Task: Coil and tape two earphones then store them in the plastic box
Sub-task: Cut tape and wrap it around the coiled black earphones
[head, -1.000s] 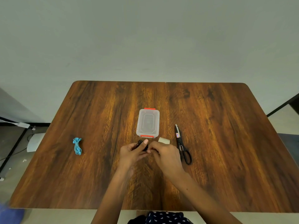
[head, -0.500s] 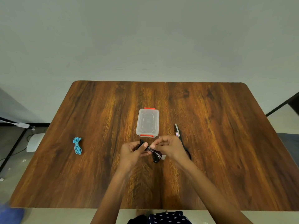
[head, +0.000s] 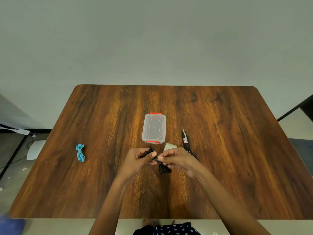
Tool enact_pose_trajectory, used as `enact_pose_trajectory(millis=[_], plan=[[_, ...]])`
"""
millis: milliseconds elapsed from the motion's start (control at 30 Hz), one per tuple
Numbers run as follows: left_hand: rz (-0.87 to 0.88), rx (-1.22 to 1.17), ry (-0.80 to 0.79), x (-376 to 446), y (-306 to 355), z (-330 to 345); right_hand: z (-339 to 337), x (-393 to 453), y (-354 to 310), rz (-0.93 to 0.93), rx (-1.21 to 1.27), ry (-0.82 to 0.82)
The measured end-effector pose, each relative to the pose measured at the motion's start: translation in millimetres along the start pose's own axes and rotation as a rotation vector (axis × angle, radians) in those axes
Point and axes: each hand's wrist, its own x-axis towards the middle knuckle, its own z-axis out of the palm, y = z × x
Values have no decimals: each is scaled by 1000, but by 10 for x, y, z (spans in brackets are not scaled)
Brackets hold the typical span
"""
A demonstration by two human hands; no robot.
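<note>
both hands pinch a black earphone bundle (head: 160,162) just in front of the lidded plastic box (head: 153,128): left hand (head: 138,158) steadies the coil, right hand (head: 177,159) seems to press tape around it. blue earphones (head: 80,152) lie far left of the box, scissors (head: 186,143) right.

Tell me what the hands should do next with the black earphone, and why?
Probably press the tape down all the way around the black earphone. Both the left hand and the right hand pinch the bundle at its middle, above the table, and the plastic box is shut, so storing comes later.
</note>
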Motion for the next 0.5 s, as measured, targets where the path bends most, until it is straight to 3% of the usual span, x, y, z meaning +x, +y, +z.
enact_pose_trajectory(millis=[200,367,500], plan=[[-17,17,25,34,-12,2,66,31,110,-221,-35,112],[-178,-245,140,12,-38,58,186,78,260,-614,-393,440],[-225,-331,242,-8,-71,123,287,13,342,-840,-694,604]])
